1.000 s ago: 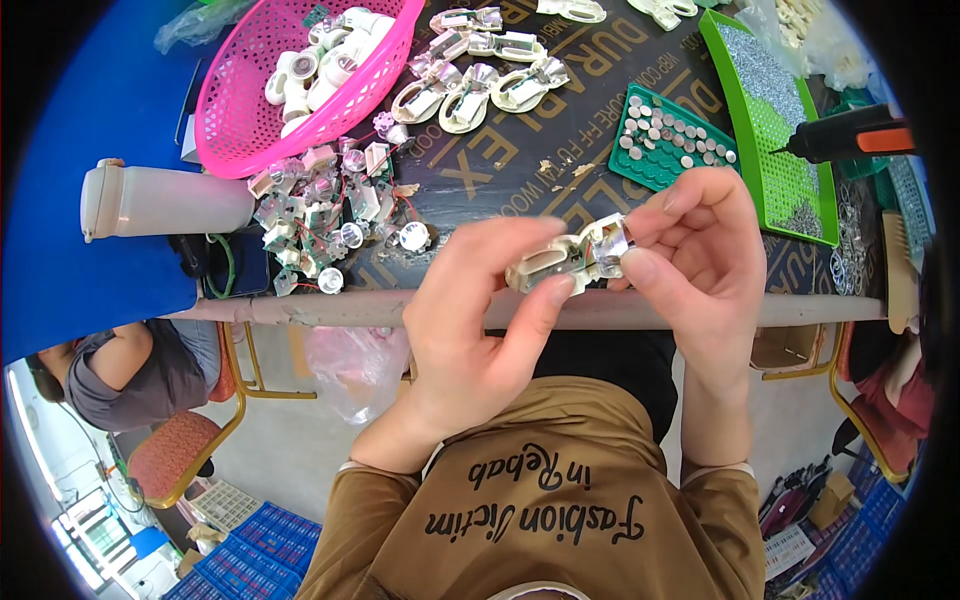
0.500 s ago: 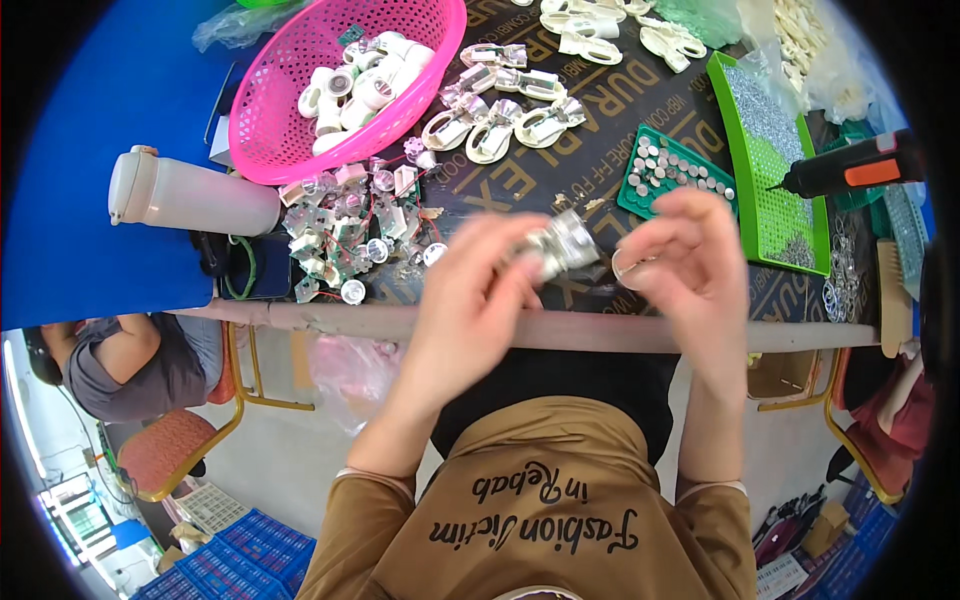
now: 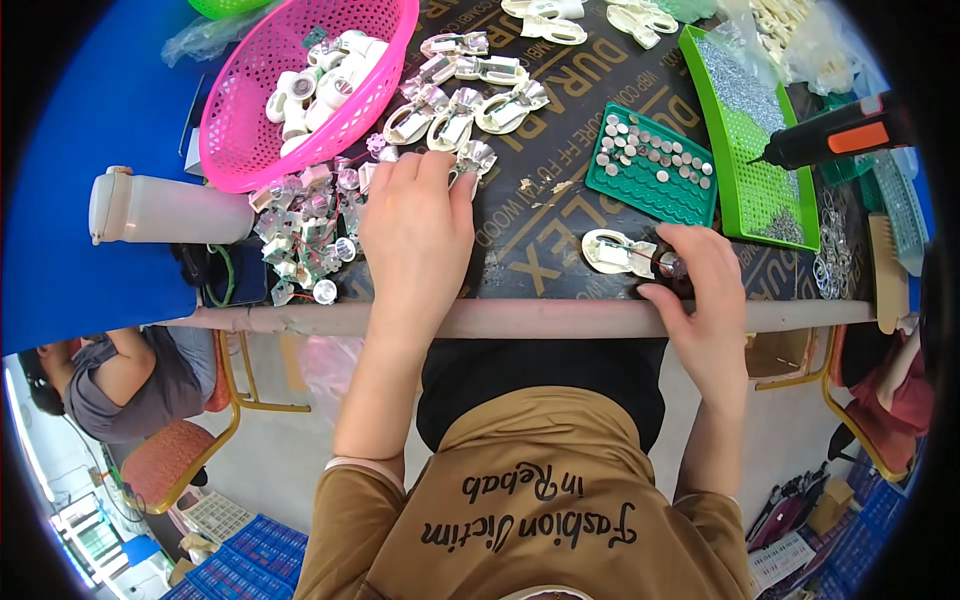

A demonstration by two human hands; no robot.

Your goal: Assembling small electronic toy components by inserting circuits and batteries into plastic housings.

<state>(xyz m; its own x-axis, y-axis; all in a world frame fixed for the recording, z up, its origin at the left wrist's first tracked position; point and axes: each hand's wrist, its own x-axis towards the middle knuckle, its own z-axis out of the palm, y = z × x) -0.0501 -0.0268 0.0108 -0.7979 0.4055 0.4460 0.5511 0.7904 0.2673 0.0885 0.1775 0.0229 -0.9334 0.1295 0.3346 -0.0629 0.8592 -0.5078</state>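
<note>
My left hand reaches over the table beside the row of open flashlight halves. Its fingers curl down and the thumb closes in on a white flashlight half with a silver reflector, partly hidden by the hand. On the right, near the table's front edge, lies another white flashlight housing half with a red wire and a clear lamp cup at its end. My right hand curves around that lamp end, thumb and fingers apart on either side. Several more open flashlight halves lie beyond my left hand.
A pink basket holds white flashlight bodies. Left of my left hand are piled lamp parts with wires and a pale bottle. A green tray of button cells, a lime tray of small metal parts and a black-orange electric screwdriver stand right.
My left hand has carried the silver-reflector flashlight half left to the row. My right hand has lowered to the table beside another housing half; the small round piece at its fingers no longer shows.
</note>
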